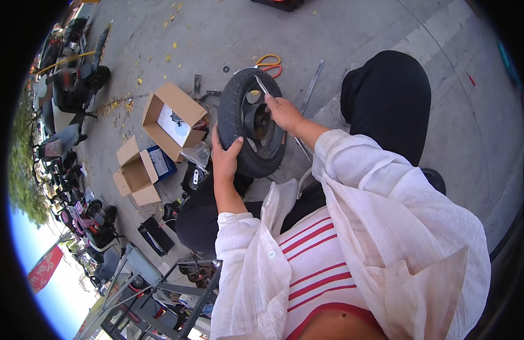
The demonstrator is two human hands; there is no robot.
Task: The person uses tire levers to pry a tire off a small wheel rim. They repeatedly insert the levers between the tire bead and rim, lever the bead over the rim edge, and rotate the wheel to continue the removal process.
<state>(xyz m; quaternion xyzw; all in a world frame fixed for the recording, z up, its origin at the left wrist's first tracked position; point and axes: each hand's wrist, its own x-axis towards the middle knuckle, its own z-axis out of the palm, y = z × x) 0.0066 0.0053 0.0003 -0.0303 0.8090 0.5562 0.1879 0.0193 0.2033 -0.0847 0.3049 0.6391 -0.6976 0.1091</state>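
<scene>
A small black scooter wheel with its tyre (232, 107) stands upright on the pavement in front of me, tilted slightly. My left hand (224, 156) is wrapped against the near left side of the tyre, thumb on the sidewall. In my right hand (285, 115) is a metal tyre lever (262, 85), its end at the rim's upper edge by the tyre bead. Whether the tip sits under the bead I cannot tell. The grey rim (262, 122) shows its hub and spokes between my hands.
Scissors with orange and yellow handles (269, 63) lie beyond the wheel. A long metal strip (313, 85) lies to its right. Two open cardboard boxes (154, 133) and a black tray-like piece (155, 236) are on the left. Parked scooters (75, 90) line the far left.
</scene>
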